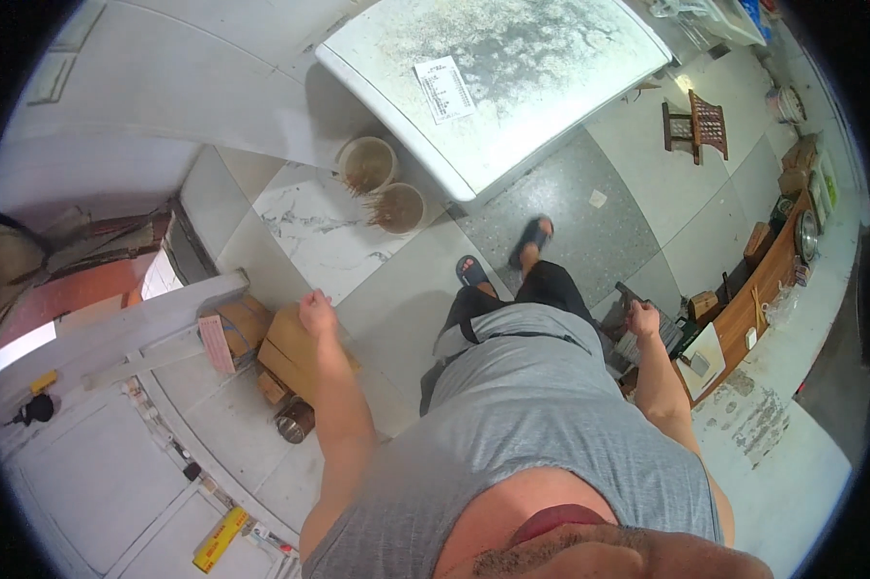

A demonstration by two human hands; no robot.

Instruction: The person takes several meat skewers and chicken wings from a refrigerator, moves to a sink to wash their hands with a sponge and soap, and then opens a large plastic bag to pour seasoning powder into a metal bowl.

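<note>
My left hand (319, 313) is held out at my side with its fingers curled and nothing visible in them. Below it on the floor stands a cardboard box (288, 349). On the other side, my right hand (643, 318) hangs loosely curled, with no object showing in it. It is nearest a wooden shelf (742, 322) crowded with small items, and a dark slatted piece (659, 331) lies beneath it. Ahead of me is a white appliance-like top (550, 137), worn and stained, bearing a printed paper slip (444, 90).
Two pale buckets (368, 165) with thin brown sticks stand beside the white top. A small wooden chair (697, 129) is at the far right. On the left are a round brown package (243, 327), a metal can (295, 420) and a yellow box (220, 539) on a ledge.
</note>
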